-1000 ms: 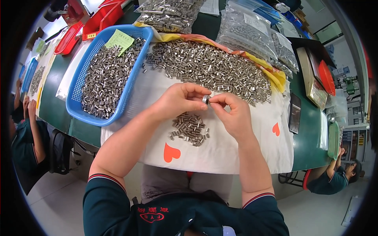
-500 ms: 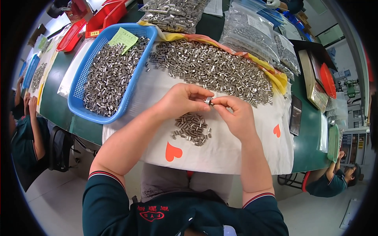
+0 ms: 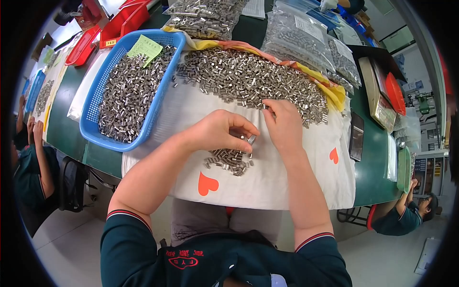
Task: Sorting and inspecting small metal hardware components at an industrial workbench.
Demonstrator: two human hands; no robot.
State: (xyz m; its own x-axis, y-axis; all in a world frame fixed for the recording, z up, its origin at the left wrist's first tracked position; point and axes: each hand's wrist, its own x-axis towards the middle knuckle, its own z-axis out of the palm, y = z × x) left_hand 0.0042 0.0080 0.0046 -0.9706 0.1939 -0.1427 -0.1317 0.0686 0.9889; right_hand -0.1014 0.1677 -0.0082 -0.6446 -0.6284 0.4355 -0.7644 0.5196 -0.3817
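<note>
Open cloth (image 3: 306, 184) reaches the near edge; left fingers (image 3: 243, 145) pinch a metal ring (image 3: 251, 139); right fingers (image 3: 273, 105) bend at the cylinder pile (image 3: 248, 71), grip unclear.

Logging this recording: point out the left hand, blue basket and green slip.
Left hand (image 3: 219, 130), head view: back of the hand.
Blue basket (image 3: 109, 143), head view: near rim.
Green slip (image 3: 145, 49), head view: middle.

The bare left hand (image 3: 221, 130) partly hides the small pile of silver metal cylinders (image 3: 228, 161), and anything in the bare right hand (image 3: 284, 125) is too small to tell.
</note>
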